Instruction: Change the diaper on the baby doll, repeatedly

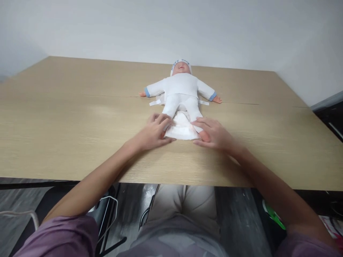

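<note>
A baby doll (182,85) in a white suit with blue cuffs and a printed white cap lies on its back, arms spread and head toward the wall. Under its hips an open white diaper (182,132) is spread, its front part flat between the legs. Tape tabs (154,102) stick out at both sides of the waist. My left hand (157,132) curls around the doll's lower leg on the left, fingertips at the diaper's edge. My right hand (214,135) is wrapped round the other lower leg, with the foot (205,136) showing between thumb and fingers. Both hands are slightly blurred.
The doll lies on a wide light-wood table (80,142) with a seam across it. A white wall (150,32) stands behind. Below the front edge are my lap (184,203), a white cable (116,205) and a green object (274,216). Something black (332,110) stands at the right.
</note>
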